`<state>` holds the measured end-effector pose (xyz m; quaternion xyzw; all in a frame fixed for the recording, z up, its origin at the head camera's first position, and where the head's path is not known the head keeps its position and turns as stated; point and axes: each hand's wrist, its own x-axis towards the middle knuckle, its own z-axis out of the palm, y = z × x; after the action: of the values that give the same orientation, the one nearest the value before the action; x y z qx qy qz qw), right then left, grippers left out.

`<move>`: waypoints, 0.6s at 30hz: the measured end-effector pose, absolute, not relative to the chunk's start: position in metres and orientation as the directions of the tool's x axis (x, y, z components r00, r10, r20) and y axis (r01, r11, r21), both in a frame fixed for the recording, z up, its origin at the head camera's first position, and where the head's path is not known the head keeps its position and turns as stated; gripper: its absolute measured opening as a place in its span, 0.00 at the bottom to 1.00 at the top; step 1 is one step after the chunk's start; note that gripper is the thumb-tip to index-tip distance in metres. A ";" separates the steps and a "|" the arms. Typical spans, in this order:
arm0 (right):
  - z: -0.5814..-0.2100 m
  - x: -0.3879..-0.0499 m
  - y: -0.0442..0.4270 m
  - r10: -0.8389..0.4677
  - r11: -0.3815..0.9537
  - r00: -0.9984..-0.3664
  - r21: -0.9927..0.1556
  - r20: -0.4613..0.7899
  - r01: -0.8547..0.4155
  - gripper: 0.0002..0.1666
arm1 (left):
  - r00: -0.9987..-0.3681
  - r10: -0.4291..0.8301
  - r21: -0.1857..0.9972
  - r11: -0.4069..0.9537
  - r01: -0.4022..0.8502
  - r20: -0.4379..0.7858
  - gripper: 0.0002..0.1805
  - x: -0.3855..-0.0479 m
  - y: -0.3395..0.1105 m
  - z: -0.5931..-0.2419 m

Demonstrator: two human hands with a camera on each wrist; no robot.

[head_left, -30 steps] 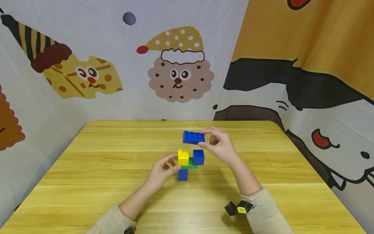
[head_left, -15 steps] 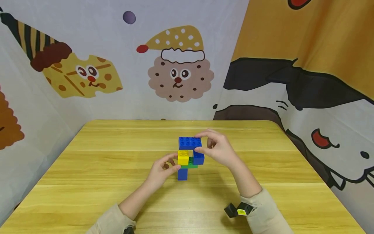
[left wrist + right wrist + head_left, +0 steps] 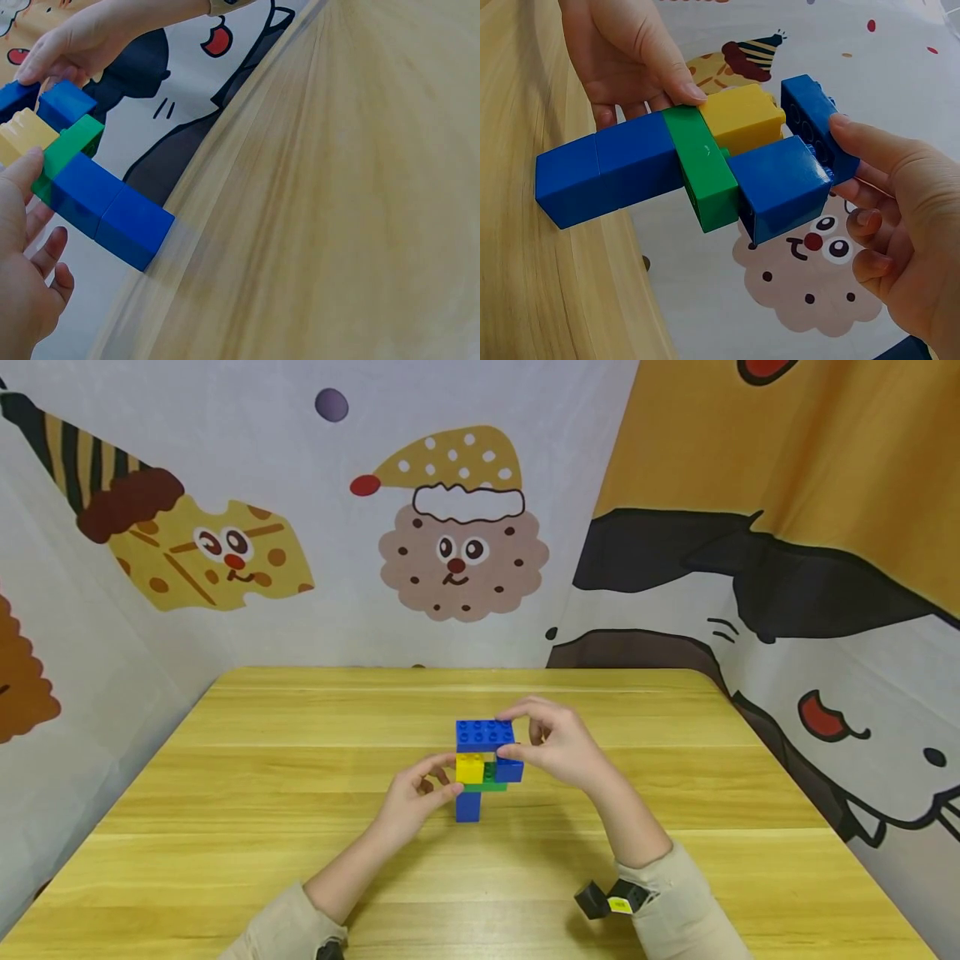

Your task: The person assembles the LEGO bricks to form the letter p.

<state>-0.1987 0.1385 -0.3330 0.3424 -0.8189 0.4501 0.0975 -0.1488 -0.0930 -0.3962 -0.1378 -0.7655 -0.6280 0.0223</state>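
Note:
A toy brick stack stands upright on the table: two blue bricks (image 3: 607,169) at the bottom, a green brick (image 3: 701,176) across them, then a yellow brick (image 3: 742,116) and a blue brick (image 3: 784,187) side by side on top. My left hand (image 3: 412,802) grips the stack from the left, its thumb where green meets yellow. Between thumb and fingers, my right hand (image 3: 558,743) pinches a long blue brick (image 3: 483,735) over the top pair. In the right wrist view a narrow gap shows between this brick and the yellow one; whether it touches the blue one I cannot tell.
The wooden table (image 3: 225,810) reaches back to a cloth wall (image 3: 285,468) printed with cartoon figures. A small black device (image 3: 611,900) sits at the right wrist, over the table.
My right hand has brought the long blue brick left and down, from well above the stack to just over its top bricks. My left hand and the stack have stayed put.

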 end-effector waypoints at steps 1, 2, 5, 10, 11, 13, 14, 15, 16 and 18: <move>-0.333 -0.199 0.138 -0.476 0.364 -0.747 -0.670 0.464 -0.647 0.20 | -0.961 0.184 0.955 0.173 0.240 0.208 0.19 -0.149 -0.093 -0.396; -0.333 -0.199 0.138 -0.478 0.367 -0.748 -0.669 0.460 -0.646 0.20 | -0.960 0.186 0.955 0.174 0.241 0.209 0.19 -0.149 -0.093 -0.396; -0.333 -0.199 0.138 -0.485 0.380 -0.751 -0.665 0.448 -0.643 0.20 | -0.960 0.189 0.955 0.175 0.241 0.208 0.19 -0.149 -0.094 -0.395; -0.333 -0.200 0.138 -0.492 0.395 -0.754 -0.660 0.435 -0.639 0.20 | -0.959 0.194 0.954 0.179 0.242 0.207 0.19 -0.149 -0.095 -0.395; -0.333 -0.200 0.138 -0.495 0.396 -0.752 -0.658 0.435 -0.641 0.20 | -0.958 0.195 0.953 0.178 0.244 0.209 0.19 -0.149 -0.095 -0.394; -0.333 -0.200 0.138 -0.501 0.396 -0.748 -0.653 0.436 -0.646 0.20 | -0.957 0.197 0.952 0.179 0.249 0.213 0.19 -0.149 -0.096 -0.394; -0.333 -0.199 0.139 -0.504 0.395 -0.745 -0.651 0.436 -0.648 0.20 | -0.956 0.198 0.951 0.180 0.250 0.214 0.19 -0.149 -0.096 -0.394; -0.333 -0.199 0.139 -0.508 0.393 -0.743 -0.650 0.436 -0.650 0.20 | -0.956 0.200 0.951 0.179 0.251 0.215 0.19 -0.149 -0.096 -0.394; -0.332 -0.199 0.139 -0.511 0.391 -0.740 -0.649 0.437 -0.653 0.20 | -0.956 0.201 0.951 0.177 0.252 0.216 0.19 -0.149 -0.096 -0.394; -0.332 -0.199 0.139 -0.515 0.393 -0.739 -0.647 0.435 -0.654 0.20 | -0.955 0.203 0.951 0.176 0.254 0.218 0.19 -0.149 -0.096 -0.394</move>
<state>-0.1992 0.1391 -0.3322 0.3518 -0.8304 0.4242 0.0819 -0.1489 -0.0956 -0.3940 -0.1490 -0.7664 -0.6244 0.0207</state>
